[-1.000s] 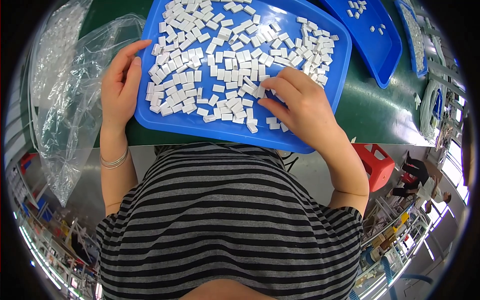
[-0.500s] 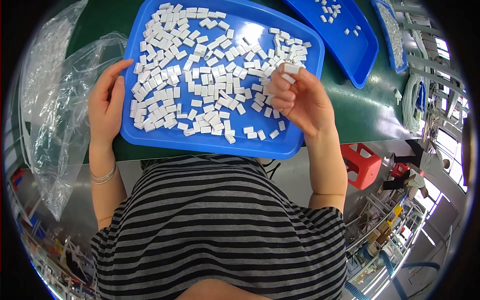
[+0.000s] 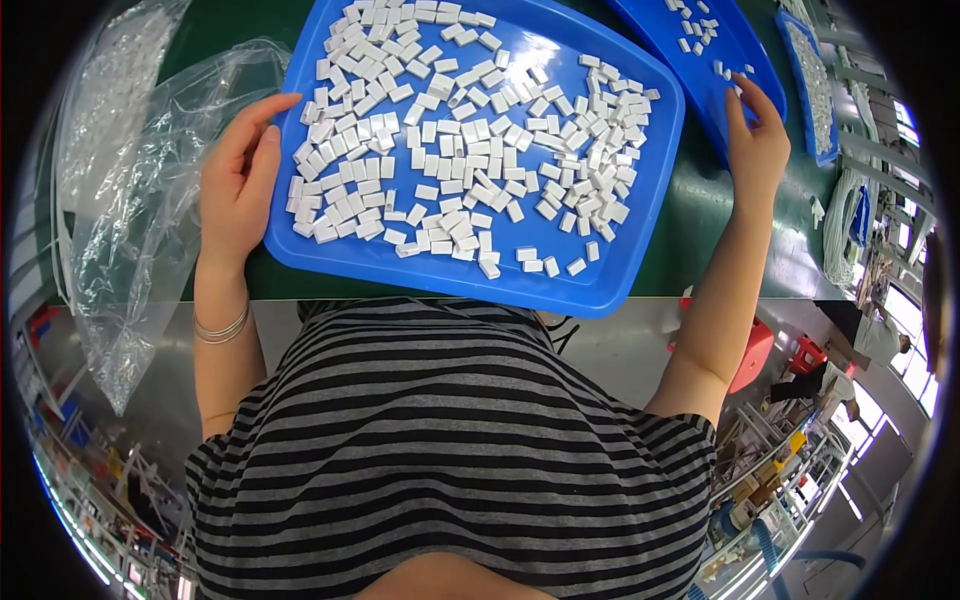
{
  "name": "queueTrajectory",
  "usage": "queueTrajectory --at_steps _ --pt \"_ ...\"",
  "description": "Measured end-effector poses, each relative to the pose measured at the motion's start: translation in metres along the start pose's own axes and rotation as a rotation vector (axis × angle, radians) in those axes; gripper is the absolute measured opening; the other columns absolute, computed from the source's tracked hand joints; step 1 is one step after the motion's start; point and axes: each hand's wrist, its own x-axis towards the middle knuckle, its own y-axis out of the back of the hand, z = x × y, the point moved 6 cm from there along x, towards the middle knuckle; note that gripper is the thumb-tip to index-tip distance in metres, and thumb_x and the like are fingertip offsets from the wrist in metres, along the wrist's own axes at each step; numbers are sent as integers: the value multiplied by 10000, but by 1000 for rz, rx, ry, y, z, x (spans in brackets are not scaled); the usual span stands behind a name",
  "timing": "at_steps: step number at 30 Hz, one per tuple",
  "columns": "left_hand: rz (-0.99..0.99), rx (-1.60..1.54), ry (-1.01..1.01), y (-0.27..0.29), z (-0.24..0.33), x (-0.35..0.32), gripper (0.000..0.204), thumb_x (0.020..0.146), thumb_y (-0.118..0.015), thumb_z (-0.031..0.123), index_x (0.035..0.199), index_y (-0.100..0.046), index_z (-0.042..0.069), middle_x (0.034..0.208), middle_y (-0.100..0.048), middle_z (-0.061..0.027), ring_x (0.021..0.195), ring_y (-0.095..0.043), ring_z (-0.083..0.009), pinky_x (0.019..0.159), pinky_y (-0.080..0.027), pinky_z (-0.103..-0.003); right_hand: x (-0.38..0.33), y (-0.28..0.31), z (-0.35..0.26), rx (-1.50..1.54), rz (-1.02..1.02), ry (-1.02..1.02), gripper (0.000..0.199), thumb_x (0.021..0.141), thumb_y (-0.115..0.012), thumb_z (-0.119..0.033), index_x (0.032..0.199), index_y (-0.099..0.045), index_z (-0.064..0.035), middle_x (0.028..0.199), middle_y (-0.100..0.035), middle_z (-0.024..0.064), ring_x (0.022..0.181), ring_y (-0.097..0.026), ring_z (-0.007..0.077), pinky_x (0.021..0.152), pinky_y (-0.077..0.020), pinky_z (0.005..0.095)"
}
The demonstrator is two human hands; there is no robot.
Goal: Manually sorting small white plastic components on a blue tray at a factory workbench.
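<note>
The left hand (image 3: 238, 185) lies flat, fingers spread, against the left rim of the big blue tray (image 3: 640, 270) — heaped with small white blocks (image 3: 470, 150). The right hand (image 3: 757, 150), open and holding nothing, rests on a second blue tray (image 3: 670, 50) just right of the first — a few white pieces (image 3: 700, 30) lie there.

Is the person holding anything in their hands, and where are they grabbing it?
The left hand lies flat against the left rim of the big blue tray, steadying it, not gripping. The right hand reaches the second blue tray; any small white piece pinched cannot be told.
</note>
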Motion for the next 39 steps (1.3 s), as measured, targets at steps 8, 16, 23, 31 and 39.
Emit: queueTrajectory --at_steps 8,16,23,31,39 --pt "8 -4 25 0 1 0 292 987 -454 49 1234 -603 4 1045 -661 -43 830 -542 -52 733 -434 -196 -128 -36 -143 313 -413 796 241 718 -726 26 942 -718 -61 934 -665 87 843 -640 264 735 -522 337" --pt "-5 -42 24 0 -4 0 290 987 -464 61 1235 -610 24 992 -644 -11 798 -520 -38 699 -416 -184 -166 -41 -169 235 -571 944 295 709 -774 -116 995 -698 -116 1167 -638 68 1082 -580 293 871 -462 404" --pt "6 -77 33 -3 -3 0 286 987 -470 62 1230 -617 28 981 -639 -5 761 -499 -29 665 -399 -175 -164 -44 -168 356 -515 920 282 706 -735 -14 982 -683 -42 1087 -639 109 938 -621 289 744 -513 378" --pt "-5 -41 29 0 -12 0 290 975 -478 59 1223 -628 49 836 -589 31 673 -447 -14 594 -359 -175 -175 -63 -195 243 -698 1023 306 747 -689 -2 1049 -648 -22 1037 -601 109 920 -622 275 752 -538 350" --pt "27 -53 2 -1 -9 0 287 960 -494 57 1210 -634 53 703 -459 63 618 -373 -20 558 -305 -190 -172 -70 -193 153 -758 954 233 766 -689 -13 983 -603 -14 982 -572 115 829 -629 288 695 -536 368"
